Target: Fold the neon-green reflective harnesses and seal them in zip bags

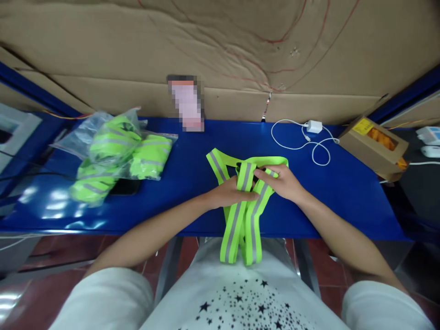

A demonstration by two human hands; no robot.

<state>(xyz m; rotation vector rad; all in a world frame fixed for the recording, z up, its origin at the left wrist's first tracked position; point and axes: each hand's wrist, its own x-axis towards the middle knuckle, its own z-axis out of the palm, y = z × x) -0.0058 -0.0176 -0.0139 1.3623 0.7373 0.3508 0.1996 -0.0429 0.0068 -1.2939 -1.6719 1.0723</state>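
Observation:
A neon yellow-green reflective harness (233,224) with grey stripes is bunched over the blue table's front edge, its looped straps hanging toward my shirt. My left hand (228,192) is closed around the straps near the middle, thumb lying across them. On the right, my right hand (280,181) pinches another part of the strap between thumb and fingers. Dark pieces, perhaps buckles, show partly between the hands. One strap end (218,162) stretches up and left across the table, and a band curves behind my right hand.
Clear plastic bags of folded reflective harnesses (115,142) lie at the left, over a dark flat object (125,186). A phone (187,103) leans on the cardboard backing. A white charger (314,127) with cable and a windowed cardboard box (373,146) are at the right.

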